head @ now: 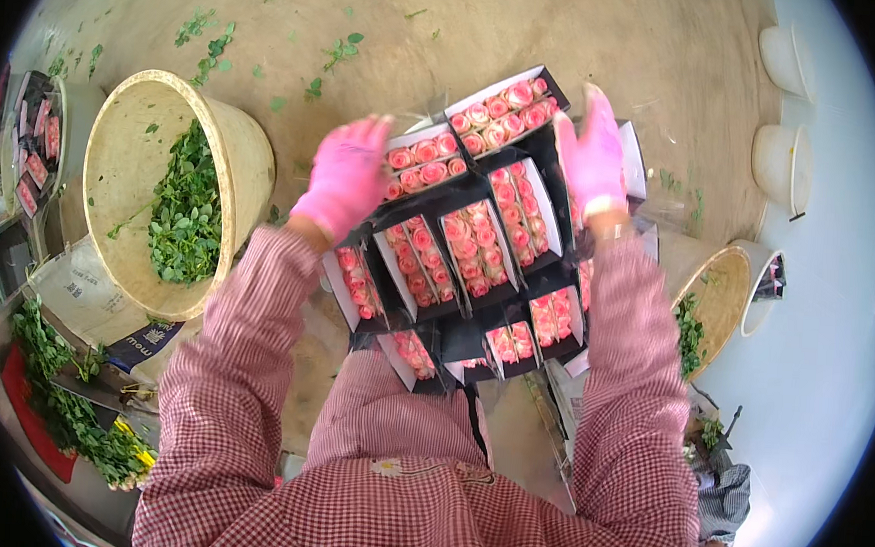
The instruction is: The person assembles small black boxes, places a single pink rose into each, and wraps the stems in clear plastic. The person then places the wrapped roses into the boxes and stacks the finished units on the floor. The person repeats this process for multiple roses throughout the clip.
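Observation:
Several bunches of pink roses (477, 238) in black-and-white card wraps stand packed together before me, blooms facing up. My left hand (346, 174), in a pink glove, lies at the left edge of an upper bunch (426, 160), its fingers pointing away from me. Whether it grips the wrap is unclear. On the other side my right hand (595, 151), also gloved in pink and slightly blurred, is at the upper right of the group. Its thumb and fingers are apart beside the top bunch (506, 112). What holds the bunches from below is hidden.
A large cream tub (253, 157) holding cut green leaves (186, 213) leans at left. Leafy stems (90, 425) lie at lower left. Another leaf tub (737, 292) and pale buckets (778, 166) line the right. Leaf scraps (342, 49) litter the floor. Wrapped bunches (38, 136) fill a far-left container.

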Motion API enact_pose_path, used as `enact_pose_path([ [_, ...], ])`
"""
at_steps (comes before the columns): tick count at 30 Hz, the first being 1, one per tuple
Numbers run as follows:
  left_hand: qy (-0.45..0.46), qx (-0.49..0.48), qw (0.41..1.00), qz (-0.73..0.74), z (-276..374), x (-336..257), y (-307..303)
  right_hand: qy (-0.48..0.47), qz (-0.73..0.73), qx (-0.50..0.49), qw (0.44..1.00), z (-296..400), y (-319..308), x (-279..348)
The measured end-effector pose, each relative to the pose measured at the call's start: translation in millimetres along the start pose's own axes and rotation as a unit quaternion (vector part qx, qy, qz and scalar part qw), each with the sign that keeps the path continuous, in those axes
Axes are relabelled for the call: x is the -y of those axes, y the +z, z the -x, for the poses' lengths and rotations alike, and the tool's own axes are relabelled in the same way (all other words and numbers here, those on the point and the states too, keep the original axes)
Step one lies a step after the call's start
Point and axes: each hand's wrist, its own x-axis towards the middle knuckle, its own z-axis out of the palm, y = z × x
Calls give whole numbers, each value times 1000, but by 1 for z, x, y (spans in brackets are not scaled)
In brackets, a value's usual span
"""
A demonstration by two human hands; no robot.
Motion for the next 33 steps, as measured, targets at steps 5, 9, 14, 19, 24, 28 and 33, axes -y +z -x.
enact_pose_path([
  [5, -269, -220, 912, 220, 132, 8, -15, -78, -145, 119, 979, 150, -44, 70],
  [9, -509, -106, 767, 376, 261, 23, 91, 25, -49, 191, 980, 238, 16, 120],
  [14, -501, -8, 642, 580, 258, -27, 116, 25, -166, 294, 941, 228, 27, 151],
  [19, -491, 4, 659, 569, 232, -47, 97, 104, -7, -9, 994, 183, 6, 76],
  [24, -522, -64, 476, 705, 231, -51, 106, 42, -20, 245, 968, 206, 19, 99],
  [28, -467, -61, 559, 683, 236, -52, 111, 25, -108, 13, 994, 124, -33, 11],
  [33, -449, -45, 580, 678, 265, -46, 132, 129, -44, 56, 989, 69, -13, -83],
])
